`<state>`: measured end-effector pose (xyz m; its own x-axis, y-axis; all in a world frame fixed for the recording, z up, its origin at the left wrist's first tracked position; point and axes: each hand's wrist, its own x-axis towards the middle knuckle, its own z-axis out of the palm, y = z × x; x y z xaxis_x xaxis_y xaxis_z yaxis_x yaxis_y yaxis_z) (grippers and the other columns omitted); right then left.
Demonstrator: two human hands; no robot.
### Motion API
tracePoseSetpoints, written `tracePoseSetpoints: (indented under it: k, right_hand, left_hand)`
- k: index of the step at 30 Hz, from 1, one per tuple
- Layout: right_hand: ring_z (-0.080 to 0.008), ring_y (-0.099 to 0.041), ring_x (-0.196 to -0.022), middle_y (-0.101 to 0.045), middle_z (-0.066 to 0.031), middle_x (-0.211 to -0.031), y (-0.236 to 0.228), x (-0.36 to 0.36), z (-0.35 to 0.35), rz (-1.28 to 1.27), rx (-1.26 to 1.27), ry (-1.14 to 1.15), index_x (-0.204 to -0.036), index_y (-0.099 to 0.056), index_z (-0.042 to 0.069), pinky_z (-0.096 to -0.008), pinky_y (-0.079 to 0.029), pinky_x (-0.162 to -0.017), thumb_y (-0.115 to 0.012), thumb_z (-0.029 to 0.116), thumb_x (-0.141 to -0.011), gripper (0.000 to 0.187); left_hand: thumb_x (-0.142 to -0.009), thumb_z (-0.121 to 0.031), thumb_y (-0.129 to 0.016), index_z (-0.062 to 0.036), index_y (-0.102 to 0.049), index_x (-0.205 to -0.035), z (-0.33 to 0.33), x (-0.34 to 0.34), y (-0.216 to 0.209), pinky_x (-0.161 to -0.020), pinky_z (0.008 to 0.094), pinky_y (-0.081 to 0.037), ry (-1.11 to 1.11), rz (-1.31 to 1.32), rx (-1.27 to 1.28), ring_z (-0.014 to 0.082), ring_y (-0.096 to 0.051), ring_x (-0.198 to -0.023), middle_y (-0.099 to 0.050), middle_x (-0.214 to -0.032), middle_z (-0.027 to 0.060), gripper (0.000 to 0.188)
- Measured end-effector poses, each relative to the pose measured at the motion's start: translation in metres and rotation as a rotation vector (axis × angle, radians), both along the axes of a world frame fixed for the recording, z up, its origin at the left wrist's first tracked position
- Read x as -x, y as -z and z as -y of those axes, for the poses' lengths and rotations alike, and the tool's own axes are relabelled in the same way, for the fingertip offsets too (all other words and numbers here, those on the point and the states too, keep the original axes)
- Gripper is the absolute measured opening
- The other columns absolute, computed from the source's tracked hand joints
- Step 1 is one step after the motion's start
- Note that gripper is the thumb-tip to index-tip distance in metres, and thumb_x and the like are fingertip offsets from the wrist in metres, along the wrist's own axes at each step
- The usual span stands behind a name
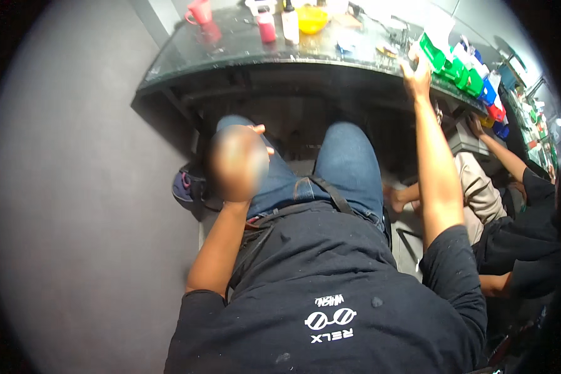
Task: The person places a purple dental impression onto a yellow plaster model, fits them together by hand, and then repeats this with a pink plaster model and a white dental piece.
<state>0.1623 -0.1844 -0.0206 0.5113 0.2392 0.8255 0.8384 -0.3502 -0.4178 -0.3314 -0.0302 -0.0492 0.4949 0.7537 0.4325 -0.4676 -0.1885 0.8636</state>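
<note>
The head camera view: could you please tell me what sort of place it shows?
It is probably a shared workshop. A dark workbench holds bottles and a yellow bowl, coloured bins line its right side, and another person is close by.

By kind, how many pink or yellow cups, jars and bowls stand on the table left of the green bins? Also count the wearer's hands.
Pink cup: 1
Pink jar: 1
Yellow bowl: 1
Left hand and right hand: 2
Total: 5

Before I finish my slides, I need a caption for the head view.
At a dark table: right hand beside green bins, left hand over jeans.
</note>
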Motion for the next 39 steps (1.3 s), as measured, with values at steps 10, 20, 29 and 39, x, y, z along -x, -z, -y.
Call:
tracePoseSetpoints:
  k: [10,20,29,39]
  right_hand:
    - [-0.0342,-0.062,-0.115,-0.069,-0.0144,-0.119,0.070,0.101,0.110,-0.038,-0.064,0.066,-0.123,-0.065,0.006,-0.0439,-0.045,-0.105,-0.076,0.021,-0.079,0.048]
    - [-0.0327,-0.065,-0.110,-0.069,-0.0169,-0.115,0.139,0.128,0.171,-0.255,-0.170,0.053,-0.122,-0.066,0.002,-0.0422,-0.049,-0.103,-0.074,0.010,-0.079,0.044]
    - [-0.0290,-0.066,-0.110,-0.069,-0.0155,-0.113,0.142,0.138,0.168,-0.355,-0.234,-0.022,-0.124,-0.063,0.002,-0.0394,-0.048,-0.103,-0.072,0.006,-0.080,0.045]
    - [-0.0210,-0.068,-0.101,-0.072,-0.0094,-0.106,0.152,0.144,0.172,-0.516,-0.170,-0.034,-0.125,-0.064,0.005,-0.0351,-0.052,-0.096,-0.072,0.002,-0.080,0.046]
  left_hand:
    - [-0.105,-0.025,-0.063,-0.0014,-0.063,-0.117,-0.007,0.018,0.012,-0.056,0.0301,-0.059,-0.061,-0.048,0.055,0.0241,-0.073,-0.069,-0.072,-0.111,0.0203,0.027]
    - [-0.104,-0.025,-0.063,-0.0020,-0.063,-0.116,-0.001,0.016,0.012,-0.054,0.0295,-0.059,-0.033,-0.035,0.063,0.0240,-0.073,-0.068,-0.072,-0.111,0.0202,0.025]
    - [-0.105,-0.024,-0.062,-0.0024,-0.064,-0.116,-0.002,0.019,0.001,-0.054,0.0295,-0.059,-0.053,-0.019,0.063,0.0248,-0.073,-0.068,-0.072,-0.112,0.0200,0.025]
    - [-0.105,-0.027,-0.061,-0.0029,-0.061,-0.119,0.003,0.030,0.003,-0.055,0.0296,-0.059,-0.031,0.030,0.081,0.0245,-0.073,-0.069,-0.072,-0.113,0.0194,0.027]
